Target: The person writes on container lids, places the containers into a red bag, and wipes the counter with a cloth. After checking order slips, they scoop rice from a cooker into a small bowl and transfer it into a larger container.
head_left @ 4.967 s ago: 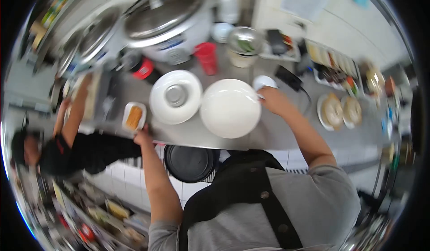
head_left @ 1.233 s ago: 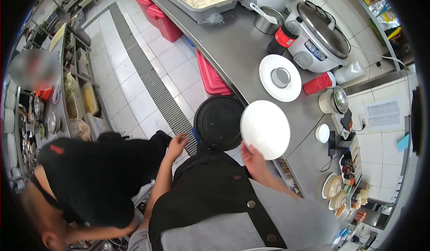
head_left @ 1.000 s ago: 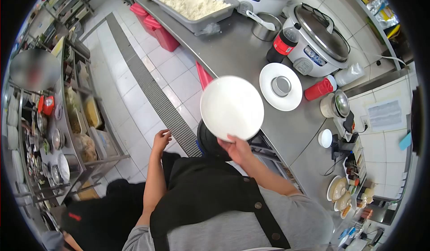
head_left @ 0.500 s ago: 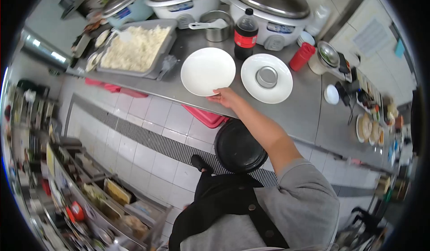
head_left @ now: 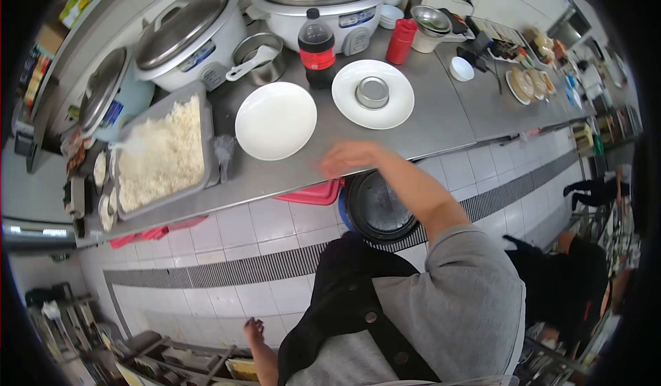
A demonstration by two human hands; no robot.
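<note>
My right hand (head_left: 350, 157) hangs over the front edge of the steel counter, slightly blurred, fingers loosely bent and nothing in them. It is apart from the white plate (head_left: 276, 121), which lies bare just beyond it to the left. A second white plate (head_left: 399, 107) bears a round metal tin (head_left: 372, 92) at its middle. Behind the two plates stands a dark soda bottle (head_left: 317, 50) with a red label. Low at the left, my left hand (head_left: 254, 329) hangs away from the counter, with its fingers loosely curled and apart; no object shows in it.
A grey tub (head_left: 206, 145) of white rice stands at the left. Large rice cookers (head_left: 186, 35) line the back, beside a metal pot (head_left: 265, 69) with a white scoop. A red bottle (head_left: 401, 42) stands farther right. Below the counter are a black bin (head_left: 382, 210) and another person (head_left: 571, 283) at right.
My right hand has let go of the plate's near rim and drawn back from it. The view has turned to the right. My left hand and another person have come into sight.
</note>
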